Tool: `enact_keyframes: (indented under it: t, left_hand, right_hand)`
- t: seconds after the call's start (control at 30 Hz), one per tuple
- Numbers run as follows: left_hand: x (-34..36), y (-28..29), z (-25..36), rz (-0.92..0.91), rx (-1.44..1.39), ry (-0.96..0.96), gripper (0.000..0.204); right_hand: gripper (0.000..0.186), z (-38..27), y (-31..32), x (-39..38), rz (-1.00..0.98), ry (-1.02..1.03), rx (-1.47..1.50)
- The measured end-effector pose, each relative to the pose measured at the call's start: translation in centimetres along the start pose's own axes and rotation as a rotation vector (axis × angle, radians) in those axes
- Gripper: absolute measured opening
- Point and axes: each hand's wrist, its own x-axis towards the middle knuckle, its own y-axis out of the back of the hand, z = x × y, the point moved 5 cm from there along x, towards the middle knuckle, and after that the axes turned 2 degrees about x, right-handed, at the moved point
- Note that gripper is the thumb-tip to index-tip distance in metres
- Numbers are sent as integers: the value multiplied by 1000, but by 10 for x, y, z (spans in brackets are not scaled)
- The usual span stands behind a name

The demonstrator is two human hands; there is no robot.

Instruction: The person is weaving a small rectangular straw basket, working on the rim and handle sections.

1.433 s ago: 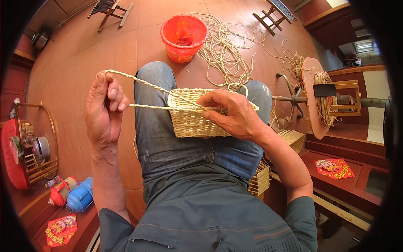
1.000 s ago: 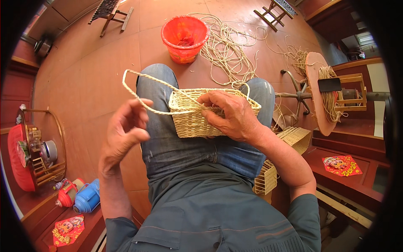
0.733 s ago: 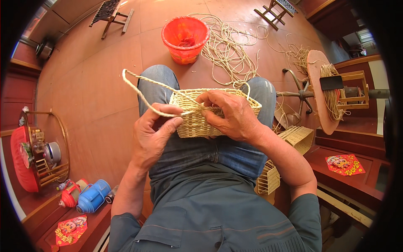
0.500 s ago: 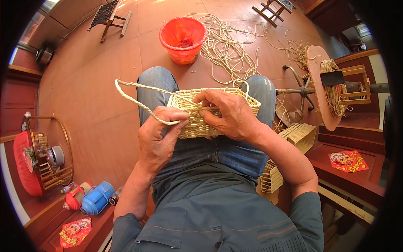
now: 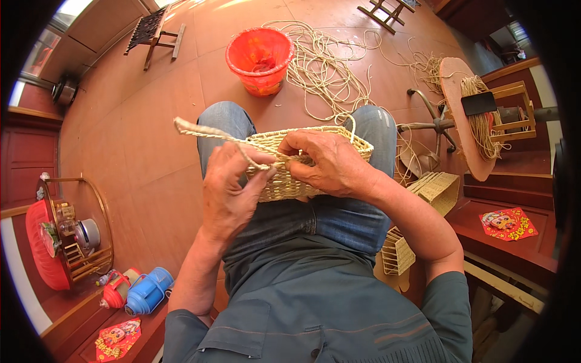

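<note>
A pale woven basket [image 5: 275, 189] rests across my thighs, between my knees. My left hand [image 5: 230, 187] pinches a twisted straw cord [image 5: 209, 131] close to the basket's left part; a loop of this cord sticks out to the left above the knuckles. On the rim, my right hand [image 5: 330, 163] is closed, thumb and index finger pressed together on the cord where it meets the weave. The exact spot between the right fingertips is partly hidden. Behind the right hand, another strand rises from the basket's far right side.
Beyond my knees stand a red bucket [image 5: 260, 63] and a loose heap of cord [image 5: 324, 66]. At right are a round-topped stand with wound cord [image 5: 478, 130] and more woven baskets [image 5: 439, 190]. Flasks [image 5: 149, 290] stand at left, a stool [image 5: 154, 33] far left.
The cord loop has shrunk and flattened as my left hand moved slightly up and turned. My right hand stays at the same place on the basket.
</note>
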Motion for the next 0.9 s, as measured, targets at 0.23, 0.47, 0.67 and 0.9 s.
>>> enact_keyframes:
  t: [0.23,0.47,0.67,0.9]
  left_hand:
    - [-2,23,-26,-16,-285,256,17]
    - [3,23,-27,-17,-55,93,17]
    - [6,19,-19,-69,-42,43,21]
    - [-1,22,-31,-15,-113,154,17]
  right_hand:
    - [38,-1,1,10,-285,-100,-33]
    - [52,-2,-2,15,-399,-95,-51]
    - [42,-5,-4,13,-216,37,-63]
    - [39,-13,-4,10,-116,103,-20]
